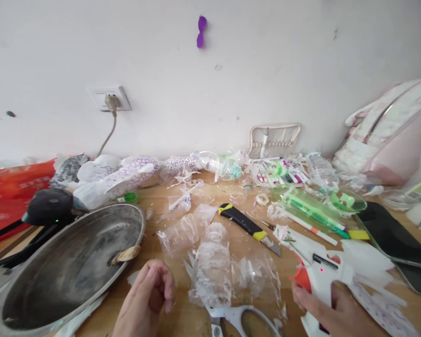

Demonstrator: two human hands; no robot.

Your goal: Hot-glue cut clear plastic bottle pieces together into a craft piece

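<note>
While our right hand [331, 304] wraps its fingers tight around the white glue gun [323, 276] at the lower right edge of the table, our left hand [145, 299] hovers over bare wood with its fingers curled loosely inward, pinching nothing that we can make out. Between the two hands lies a crumpled clear plastic bottle [212, 267], resting across white-handled scissors [238, 316] whose loops run off the bottom edge. Just left of our left hand the rim of a large metal pan [66, 267] cuts in, so the only open wood on that side is the narrow strip under the wrist. Beyond the bottle a black and yellow utility knife [247, 224] lies at a slant, blade out (pointing down and right), near the gun's orange nozzle. Further right, a green plastic piece [312, 206] and a dark tablet [395, 238] crowd the far side.
</note>
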